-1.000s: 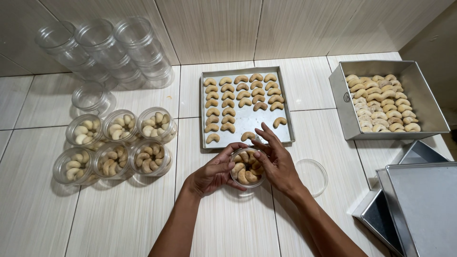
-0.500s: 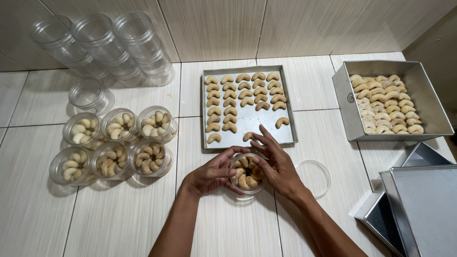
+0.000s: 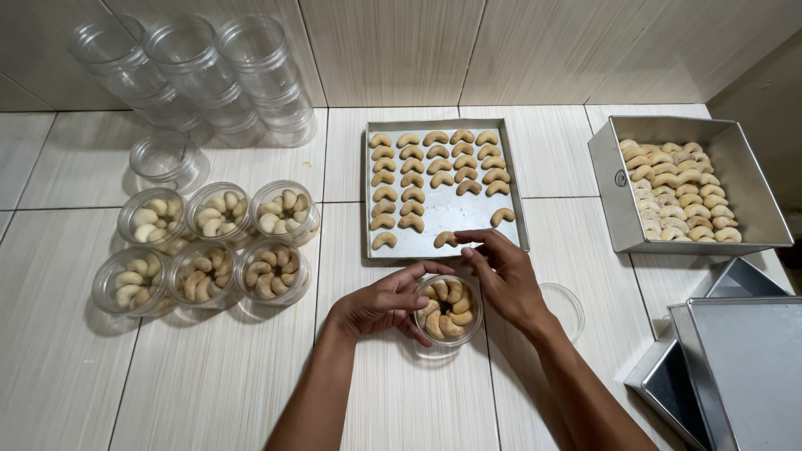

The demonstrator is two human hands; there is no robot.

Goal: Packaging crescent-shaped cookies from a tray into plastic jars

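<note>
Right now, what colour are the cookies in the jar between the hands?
Pale golden tan, browner at the edges: the cookies in the clear jar, best seen in the head view.

Pale golden-brown crescent cookies (image 3: 434, 175) are laid on a silvery grey baking tray (image 3: 458, 219). The same tan is seen through 6 clear plastic jars (image 3: 213, 242). White tiles (image 3: 209, 376) are marked with fine grey streaks.
</note>
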